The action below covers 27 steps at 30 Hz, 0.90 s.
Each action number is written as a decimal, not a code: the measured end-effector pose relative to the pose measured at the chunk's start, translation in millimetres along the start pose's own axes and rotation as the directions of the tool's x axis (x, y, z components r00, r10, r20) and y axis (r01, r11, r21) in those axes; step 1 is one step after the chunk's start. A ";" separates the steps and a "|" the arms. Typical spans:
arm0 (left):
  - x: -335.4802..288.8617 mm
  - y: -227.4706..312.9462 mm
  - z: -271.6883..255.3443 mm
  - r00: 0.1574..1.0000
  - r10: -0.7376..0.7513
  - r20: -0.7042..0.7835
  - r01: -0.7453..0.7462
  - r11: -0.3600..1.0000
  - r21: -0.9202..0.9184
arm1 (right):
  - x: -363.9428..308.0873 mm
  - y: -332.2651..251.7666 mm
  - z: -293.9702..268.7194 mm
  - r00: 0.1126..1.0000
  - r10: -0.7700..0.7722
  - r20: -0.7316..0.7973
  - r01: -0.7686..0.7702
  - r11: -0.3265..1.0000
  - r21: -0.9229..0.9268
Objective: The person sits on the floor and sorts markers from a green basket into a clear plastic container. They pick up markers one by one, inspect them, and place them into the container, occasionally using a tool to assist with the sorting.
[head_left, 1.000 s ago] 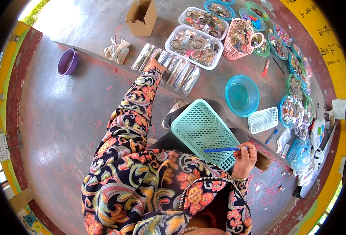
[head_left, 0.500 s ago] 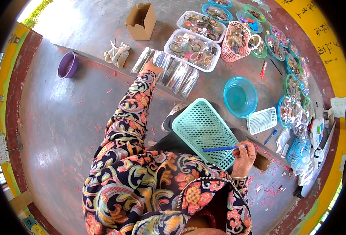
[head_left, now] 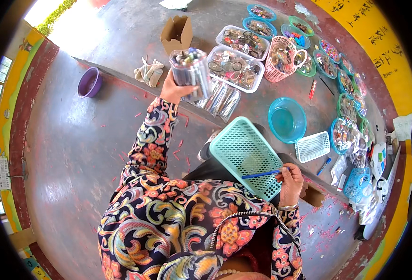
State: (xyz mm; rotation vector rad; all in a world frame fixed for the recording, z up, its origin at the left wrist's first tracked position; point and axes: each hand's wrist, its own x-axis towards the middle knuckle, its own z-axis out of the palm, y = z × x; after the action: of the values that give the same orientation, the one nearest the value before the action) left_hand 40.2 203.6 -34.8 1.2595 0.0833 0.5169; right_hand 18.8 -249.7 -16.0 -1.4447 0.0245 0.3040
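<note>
My left hand [head_left: 171, 89] is closed around a clear pack of pens [head_left: 190, 72], held upright above the floor, with dark and coloured ends showing at its top. Behind and beside it lie more clear packs [head_left: 224, 100] with long, thin contents. Between the thumb and fingers of my right hand [head_left: 291, 184] is a slim blue pen [head_left: 259, 176], pointing left across the mint-green perforated basket [head_left: 236, 144]. The basket rests tilted over my lap, and nothing shows inside it.
Two white trays of wrapped trinkets [head_left: 236, 70] and a pink basket [head_left: 280, 58] stand ahead. A cardboard box [head_left: 177, 35], cloth [head_left: 148, 73] and purple basin [head_left: 90, 82] are left. Rightward are a blue basin [head_left: 287, 120], white basket [head_left: 312, 147] and several filled bowls [head_left: 326, 64].
My left hand has lifted one clear pack of pens off the row on the floor and drawn it up and back. My right hand still holds the blue pen over the basket.
</note>
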 end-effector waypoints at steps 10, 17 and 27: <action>-63.4 68.8 164.7 0.688 -0.022 0.725 0.627 0.521 -0.579 | 5.5 0.6 8.8 0.997 -0.058 0.051 0.063 0.992 -0.107; -120.5 -32.9 170.8 0.826 -0.154 0.542 0.239 0.967 -0.089 | -10.5 0.7 -16.6 0.976 -0.186 -0.117 0.179 0.982 -0.068; -142.9 -58.2 166.1 0.785 -0.198 0.587 0.093 0.974 0.204 | -48.4 -86.2 -26.5 0.709 -0.691 -0.141 0.700 0.714 0.027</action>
State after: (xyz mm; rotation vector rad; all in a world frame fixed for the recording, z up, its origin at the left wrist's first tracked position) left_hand -10.9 -15.0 -66.6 1.5179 -0.3242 -0.0526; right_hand -4.4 -292.9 73.9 -1.2879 -0.4083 -0.4147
